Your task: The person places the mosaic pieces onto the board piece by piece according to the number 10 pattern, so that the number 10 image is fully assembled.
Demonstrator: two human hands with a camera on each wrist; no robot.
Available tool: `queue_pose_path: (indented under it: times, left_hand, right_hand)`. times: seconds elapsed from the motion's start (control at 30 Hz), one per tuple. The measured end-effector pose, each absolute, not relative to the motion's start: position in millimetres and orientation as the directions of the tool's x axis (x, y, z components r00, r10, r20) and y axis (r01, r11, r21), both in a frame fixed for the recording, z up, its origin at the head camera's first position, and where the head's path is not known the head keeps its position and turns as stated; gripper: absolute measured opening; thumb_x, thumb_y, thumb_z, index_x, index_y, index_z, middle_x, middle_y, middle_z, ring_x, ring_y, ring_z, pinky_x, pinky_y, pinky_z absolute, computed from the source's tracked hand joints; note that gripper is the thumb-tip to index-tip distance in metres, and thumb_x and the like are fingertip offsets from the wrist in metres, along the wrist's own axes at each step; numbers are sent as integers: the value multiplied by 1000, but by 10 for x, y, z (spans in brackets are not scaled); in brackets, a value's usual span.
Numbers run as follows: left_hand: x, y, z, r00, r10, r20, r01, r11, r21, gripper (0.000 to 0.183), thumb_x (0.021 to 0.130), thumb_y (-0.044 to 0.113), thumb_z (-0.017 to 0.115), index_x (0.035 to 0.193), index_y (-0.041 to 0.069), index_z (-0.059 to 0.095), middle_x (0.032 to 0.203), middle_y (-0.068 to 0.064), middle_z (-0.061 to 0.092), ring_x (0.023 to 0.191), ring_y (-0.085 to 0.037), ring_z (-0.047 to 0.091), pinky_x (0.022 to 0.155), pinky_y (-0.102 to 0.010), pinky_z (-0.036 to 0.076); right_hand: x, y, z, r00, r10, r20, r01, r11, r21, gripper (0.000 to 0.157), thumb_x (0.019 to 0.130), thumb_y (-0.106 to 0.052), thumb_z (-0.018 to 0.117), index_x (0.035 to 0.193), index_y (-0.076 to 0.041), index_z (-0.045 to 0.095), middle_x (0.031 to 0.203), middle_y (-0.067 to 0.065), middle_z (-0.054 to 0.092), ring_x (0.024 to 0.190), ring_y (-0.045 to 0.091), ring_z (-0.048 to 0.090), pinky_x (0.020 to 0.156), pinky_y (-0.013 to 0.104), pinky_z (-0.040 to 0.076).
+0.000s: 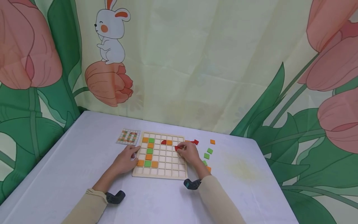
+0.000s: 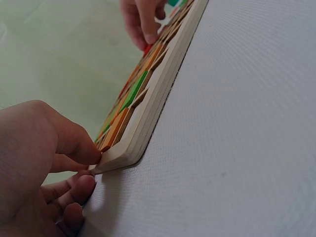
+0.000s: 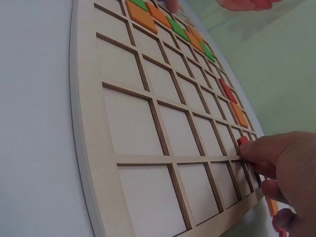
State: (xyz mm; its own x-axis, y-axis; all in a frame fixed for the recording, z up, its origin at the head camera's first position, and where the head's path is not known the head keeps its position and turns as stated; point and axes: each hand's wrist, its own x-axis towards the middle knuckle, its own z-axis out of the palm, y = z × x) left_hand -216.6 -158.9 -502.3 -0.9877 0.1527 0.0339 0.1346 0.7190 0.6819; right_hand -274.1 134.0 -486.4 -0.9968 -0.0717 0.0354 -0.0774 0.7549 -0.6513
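A wooden grid board (image 1: 173,177) lies on the table, with orange, green and red tiles in some of its cells. My left hand (image 1: 126,160) holds the board's left edge; in the left wrist view a fingertip touches the rim by an orange tile (image 2: 116,129). Over the right part of the grid, my right hand (image 1: 190,153) pinches a red tile (image 3: 242,140) between thumb and finger. A quarter-round red piece (image 1: 164,142) sits in an upper cell beside an orange tile (image 1: 169,142). The fingers hide part of the pinched tile.
A printed pattern card (image 1: 123,140) lies left of the board's upper corner. Loose tiles are scattered to the right: a red one (image 1: 196,142), an orange one (image 1: 213,142) and several green ones (image 1: 206,156). A printed curtain (image 1: 195,77) hangs behind the white-covered table (image 1: 156,202).
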Motion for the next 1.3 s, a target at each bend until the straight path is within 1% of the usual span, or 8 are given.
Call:
queue_pose_path:
  times: [0.13, 0.33, 0.6, 0.77, 0.97, 1.1, 1.3]
  left_hand:
    - [-2163, -1584, -5024, -987, 156, 34, 137, 719, 682, 58, 86, 11, 59, 142, 3, 47, 104, -9, 47, 80, -17, 43, 61, -28, 35]
    - [-2159, -1582, -5025, -987, 156, 28, 133, 721, 679, 58, 86, 11, 60, 142, 3, 47, 102, -8, 46, 80, -16, 43, 61, -28, 35]
    - [-2153, -1583, -5016, -988, 155, 29, 133, 721, 680, 58, 86, 11, 59, 142, 3, 47, 103, -9, 47, 80, -16, 43, 60, -27, 35]
    - [-2147, -1579, -5002, -989, 149, 23, 124, 722, 680, 58, 86, 11, 59, 142, 3, 46, 104, -9, 47, 80, -17, 43, 61, -27, 35]
    - [-2140, -1570, -5005, -990, 142, 12, 112, 723, 681, 59, 86, 11, 59, 143, 3, 46, 106, -10, 47, 80, -17, 43, 60, -28, 35]
    - [-2146, -1571, -5017, -991, 133, 5, 100, 723, 684, 59, 86, 10, 59, 143, 5, 46, 106, -9, 47, 81, -17, 43, 61, -28, 35]
    - [-2157, -1574, -5028, -991, 136, 8, 105, 724, 681, 59, 86, 11, 59, 143, 5, 46, 105, -8, 47, 80, -17, 43, 61, -28, 35]
  right_hand:
    - [-2734, 1318, -4855, -997, -63, 34, -70, 754, -653, 20, 84, -17, 73, 103, -11, 73, 104, 5, 63, 86, 19, 51, 70, 27, 45]
    - [-2714, 1312, -4848, -998, -63, 24, -63, 747, -662, 20, 84, -17, 73, 103, -11, 72, 106, 6, 62, 88, 19, 51, 72, 28, 47]
    - [-2695, 1315, -4890, -997, -44, 67, -77, 754, -652, 18, 85, -16, 73, 102, -12, 72, 96, 3, 59, 79, 17, 49, 65, 25, 42]
    - [-2694, 1315, -4894, -995, -10, 97, -71, 756, -650, 19, 85, -16, 73, 103, -11, 72, 96, 3, 61, 78, 17, 50, 66, 26, 42]
    - [-2747, 1301, -4883, -996, -4, 92, -62, 760, -647, 21, 86, -18, 72, 105, -11, 73, 97, 3, 63, 83, 17, 51, 71, 28, 44]
    - [-2794, 1262, -4850, -997, -16, 77, -63, 755, -652, 17, 86, -18, 72, 102, -12, 73, 97, 3, 64, 84, 18, 52, 73, 29, 46]
    - [-2875, 1216, -4821, -999, -22, 44, -45, 750, -659, 13, 86, -17, 72, 97, -11, 75, 96, 4, 67, 80, 18, 52, 70, 30, 44]
